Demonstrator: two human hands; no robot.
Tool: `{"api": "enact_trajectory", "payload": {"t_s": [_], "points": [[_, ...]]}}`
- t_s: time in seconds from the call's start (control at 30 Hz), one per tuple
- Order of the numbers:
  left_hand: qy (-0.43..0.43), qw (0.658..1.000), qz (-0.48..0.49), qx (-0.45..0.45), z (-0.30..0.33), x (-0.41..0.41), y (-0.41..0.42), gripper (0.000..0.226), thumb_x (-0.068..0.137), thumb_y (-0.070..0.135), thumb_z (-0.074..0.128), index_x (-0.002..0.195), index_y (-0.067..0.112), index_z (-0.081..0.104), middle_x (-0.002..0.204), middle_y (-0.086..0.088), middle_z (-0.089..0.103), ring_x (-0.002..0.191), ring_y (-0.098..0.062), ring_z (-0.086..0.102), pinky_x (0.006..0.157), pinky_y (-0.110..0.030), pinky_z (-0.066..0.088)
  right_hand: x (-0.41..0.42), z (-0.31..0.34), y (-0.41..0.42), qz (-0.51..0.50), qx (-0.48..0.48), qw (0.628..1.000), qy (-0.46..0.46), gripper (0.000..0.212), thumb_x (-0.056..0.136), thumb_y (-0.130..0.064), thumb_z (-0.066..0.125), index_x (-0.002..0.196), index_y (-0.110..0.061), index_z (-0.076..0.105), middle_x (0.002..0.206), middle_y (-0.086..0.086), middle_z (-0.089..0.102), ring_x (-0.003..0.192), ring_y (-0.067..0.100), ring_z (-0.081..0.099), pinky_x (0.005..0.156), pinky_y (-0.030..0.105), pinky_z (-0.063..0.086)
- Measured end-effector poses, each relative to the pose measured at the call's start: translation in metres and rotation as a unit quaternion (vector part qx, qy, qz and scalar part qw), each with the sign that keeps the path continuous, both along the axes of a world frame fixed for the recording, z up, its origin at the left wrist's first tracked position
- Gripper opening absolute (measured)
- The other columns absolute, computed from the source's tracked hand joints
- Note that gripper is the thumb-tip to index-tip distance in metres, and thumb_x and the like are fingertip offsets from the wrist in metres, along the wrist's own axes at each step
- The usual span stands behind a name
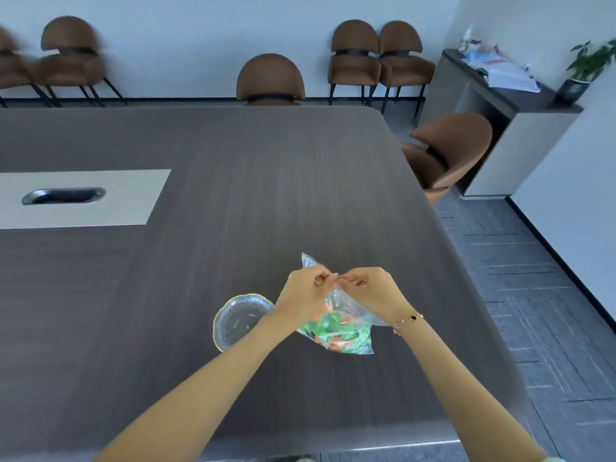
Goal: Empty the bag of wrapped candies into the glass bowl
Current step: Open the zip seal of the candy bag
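Note:
A clear plastic bag (346, 331) holding green and orange wrapped candies lies on the dark table, its top edge lifted. My left hand (305, 291) and my right hand (370, 290) both pinch the bag's top edge, fingertips nearly touching each other. A glass bowl (233, 320) with a gold rim stands just left of the bag, partly hidden by my left forearm. No candies show in the bowl.
The dark wooden table (233, 195) stretches far ahead, with a pale inset panel and cable slot (63, 196) at the left. Brown chairs (270, 80) stand at the far and right sides. A cabinet with papers and a plant (493, 81) stands at the right wall.

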State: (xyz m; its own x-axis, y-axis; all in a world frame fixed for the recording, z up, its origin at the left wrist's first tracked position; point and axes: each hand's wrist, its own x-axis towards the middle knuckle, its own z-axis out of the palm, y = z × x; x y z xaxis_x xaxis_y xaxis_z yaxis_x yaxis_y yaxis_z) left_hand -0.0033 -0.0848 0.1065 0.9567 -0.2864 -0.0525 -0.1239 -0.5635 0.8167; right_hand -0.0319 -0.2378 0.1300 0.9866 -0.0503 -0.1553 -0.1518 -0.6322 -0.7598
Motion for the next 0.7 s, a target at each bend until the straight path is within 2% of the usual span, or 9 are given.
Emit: {"api": "enact_trajectory", "payload": {"t_s": [0.13,0.27,0.33,0.4,0.5,0.53,0.63,0.7], "points": [[-0.014,0.998,-0.041,0.047,0.003,-0.007,0.009,0.022,0.092,0.03,0.055,0.086,0.013,0.067,0.071,0.005,0.063,0.066,-0.011,0.058,0.063,-0.027,0.046,-0.003,-0.002,0.004,0.005,-0.024,1.0,0.008,0.017,0.086,-0.026,0.062,0.083,-0.018,0.076,0.072,-0.01,0.069,0.071,0.003,0.062,0.059,0.003,0.043],[-0.027,0.995,-0.045,0.087,0.009,-0.011,0.016,0.02,0.091,0.03,0.055,0.085,0.016,0.067,0.076,0.0,0.07,0.072,-0.019,0.065,0.066,-0.038,0.053,0.002,-0.005,0.014,0.017,-0.08,0.997,0.004,0.015,0.084,-0.021,0.06,0.082,-0.015,0.074,0.076,-0.005,0.07,0.073,0.014,0.064,0.062,0.014,0.047],[-0.037,0.991,-0.055,0.114,0.013,-0.013,0.019,0.019,0.089,0.028,0.055,0.08,0.015,0.065,0.077,-0.001,0.07,0.073,-0.021,0.064,0.065,-0.036,0.052,0.006,-0.006,0.017,0.007,-0.15,0.989,-0.009,0.017,0.083,-0.016,0.054,0.077,-0.015,0.071,0.079,0.0,0.07,0.074,0.021,0.064,0.061,0.025,0.05],[-0.051,0.986,-0.062,0.146,0.016,-0.017,0.023,0.017,0.085,0.026,0.055,0.075,0.015,0.063,0.074,0.002,0.066,0.073,-0.02,0.062,0.064,-0.031,0.049,0.012,-0.005,0.014,-0.027,-0.221,0.974,-0.039,0.018,0.082,-0.011,0.049,0.08,-0.009,0.067,0.085,0.007,0.068,0.075,0.029,0.064,0.061,0.031,0.05],[-0.063,0.983,-0.058,0.164,0.019,-0.022,0.034,0.014,0.08,0.022,0.054,0.071,0.014,0.061,0.07,0.007,0.058,0.072,-0.019,0.06,0.064,-0.029,0.046,0.014,-0.004,0.006,-0.057,-0.231,0.968,-0.074,0.016,0.085,-0.012,0.049,0.087,-0.004,0.063,0.09,0.012,0.065,0.077,0.033,0.064,0.063,0.034,0.051],[-0.062,0.983,-0.054,0.163,0.02,-0.023,0.037,0.013,0.08,0.021,0.054,0.069,0.016,0.059,0.068,0.007,0.057,0.07,-0.018,0.058,0.063,-0.028,0.045,0.011,-0.004,0.007,-0.049,-0.208,0.975,-0.056,0.017,0.085,-0.018,0.051,0.092,-0.005,0.061,0.092,0.011,0.064,0.08,0.031,0.064,0.063,0.033,0.049],[-0.055,0.985,-0.05,0.153,0.021,-0.024,0.045,0.016,0.079,0.021,0.055,0.063,0.025,0.053,0.061,0.009,0.055,0.068,-0.015,0.057,0.061,-0.025,0.043,0.0,-0.009,0.021,0.035,-0.19,0.979,0.064,0.04,0.082,-0.045,0.058,0.106,-0.014,0.052,0.091,0.005,0.065,0.08,0.023,0.061,0.059,0.029,0.043],[-0.048,0.986,-0.05,0.15,0.021,-0.025,0.047,0.02,0.08,0.023,0.055,0.061,0.027,0.051,0.059,0.01,0.053,0.069,-0.015,0.058,0.061,-0.025,0.042,-0.002,-0.012,0.028,0.054,-0.198,0.975,0.086,0.037,0.083,-0.04,0.059,0.103,-0.011,0.051,0.09,0.006,0.067,0.074,0.023,0.061,0.053,0.028,0.042]]}}
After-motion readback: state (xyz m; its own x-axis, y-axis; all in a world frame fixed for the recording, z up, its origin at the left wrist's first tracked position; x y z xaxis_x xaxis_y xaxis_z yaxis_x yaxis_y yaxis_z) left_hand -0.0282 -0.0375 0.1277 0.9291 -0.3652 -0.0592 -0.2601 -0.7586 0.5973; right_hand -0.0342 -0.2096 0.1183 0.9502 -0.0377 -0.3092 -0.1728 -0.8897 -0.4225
